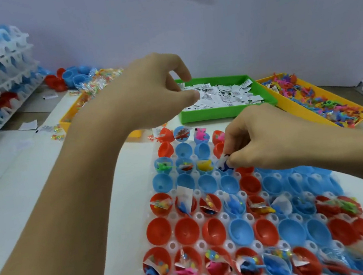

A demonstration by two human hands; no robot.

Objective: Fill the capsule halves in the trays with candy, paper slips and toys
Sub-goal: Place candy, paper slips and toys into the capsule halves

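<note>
**Inspector:** Report the hands.

**Operator:** My right hand (268,138) pinches a slip and a small blue toy (224,165) between fingers (232,160) and thumb, just over a capsule half in the third row of the tray (199,217). My left hand (156,89) hovers at the green bin (225,109), its fingers curled close over the slips (228,93); I cannot tell whether they hold one.

**Inspector:** Handling?

**Operator:** I judge slips feather-light and limp: pinch one by a corner. Toys (325,94) in the yellow bin look soft and rubbery, likely to tangle; take one by the body. The halves (185,231) look light and rigid and sit loosely in their pockets, so drop in and do not press.
</note>
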